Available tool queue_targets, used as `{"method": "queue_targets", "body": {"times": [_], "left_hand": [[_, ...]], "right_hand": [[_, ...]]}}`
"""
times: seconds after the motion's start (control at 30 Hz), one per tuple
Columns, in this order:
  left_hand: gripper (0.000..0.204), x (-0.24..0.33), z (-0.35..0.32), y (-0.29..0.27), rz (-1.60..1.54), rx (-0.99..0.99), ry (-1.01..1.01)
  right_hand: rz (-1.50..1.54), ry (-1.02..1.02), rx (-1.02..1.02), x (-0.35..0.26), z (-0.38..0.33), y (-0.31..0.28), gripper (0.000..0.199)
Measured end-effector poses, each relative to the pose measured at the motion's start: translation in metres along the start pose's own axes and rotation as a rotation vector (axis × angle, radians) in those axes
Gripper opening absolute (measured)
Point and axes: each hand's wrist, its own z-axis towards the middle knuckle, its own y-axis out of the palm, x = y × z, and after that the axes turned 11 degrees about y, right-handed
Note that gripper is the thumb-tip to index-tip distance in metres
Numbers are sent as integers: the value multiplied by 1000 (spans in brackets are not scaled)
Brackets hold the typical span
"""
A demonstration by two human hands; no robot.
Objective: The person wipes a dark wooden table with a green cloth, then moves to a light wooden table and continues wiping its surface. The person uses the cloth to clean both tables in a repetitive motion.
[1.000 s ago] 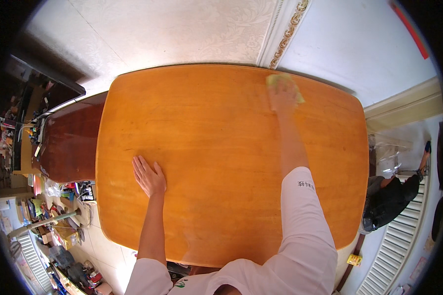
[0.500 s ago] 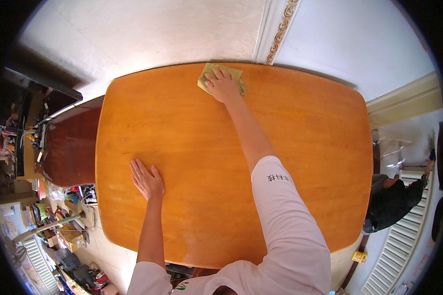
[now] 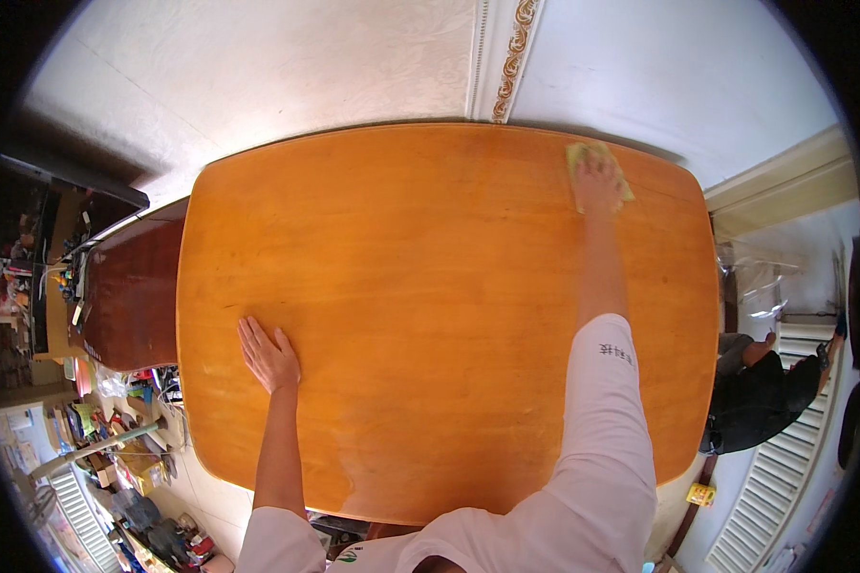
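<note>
A wooden table (image 3: 430,315) with an orange-brown top and rounded corners spreads in front of me. Near its far right edge, my right hand (image 3: 597,188) presses on a yellow-green cleaning cloth (image 3: 577,160), the arm stretched far out. Motion blurs that hand and cloth; the fingers lie over the cloth, which sticks out around them. My left hand (image 3: 269,355) rests flat on the left part of the tabletop, fingers stretched out and nothing in it.
A wall with a gilded trim strip (image 3: 514,62) borders the table's far edge. A dark red-brown tabletop (image 3: 134,286) adjoins at left. Clutter (image 3: 143,458) covers the lower-left floor. At right are a dark bag-like bundle (image 3: 760,401) and a white radiator (image 3: 769,477).
My right hand has slid the cloth rightward along the table's far side. My left hand stays flat at about the same spot on the table. The whole view has shifted slightly.
</note>
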Motion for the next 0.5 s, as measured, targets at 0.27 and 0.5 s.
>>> {"method": "queue_targets", "body": {"times": [0.27, 0.5], "left_hand": [[62, -2, -1, 2, 22, 10, 12], [63, -5, -2, 3, 22, -13, 3]], "right_hand": [[-21, 214, -70, 26, -26, -4, 57], [-46, -299, 73, -158, -99, -21, 51]]}}
